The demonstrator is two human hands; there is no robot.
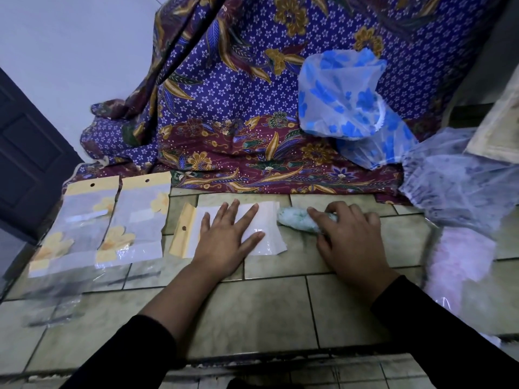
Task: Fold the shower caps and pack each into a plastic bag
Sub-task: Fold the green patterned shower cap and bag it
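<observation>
Head view: left hand flat, fingers spread, pressing plastic bag; right hand grips rolled shower cap just beside it.

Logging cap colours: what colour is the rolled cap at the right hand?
Rolled cap: white with green print, head view.

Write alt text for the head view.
A person's left hand presses on an empty clear plastic bag with a yellow header strip, while the right hand holds a rolled green-and-white shower cap at the bag's right end. Two packed bags lie to the left; a blue-flowered shower cap sits on patterned purple cloth behind.
</observation>
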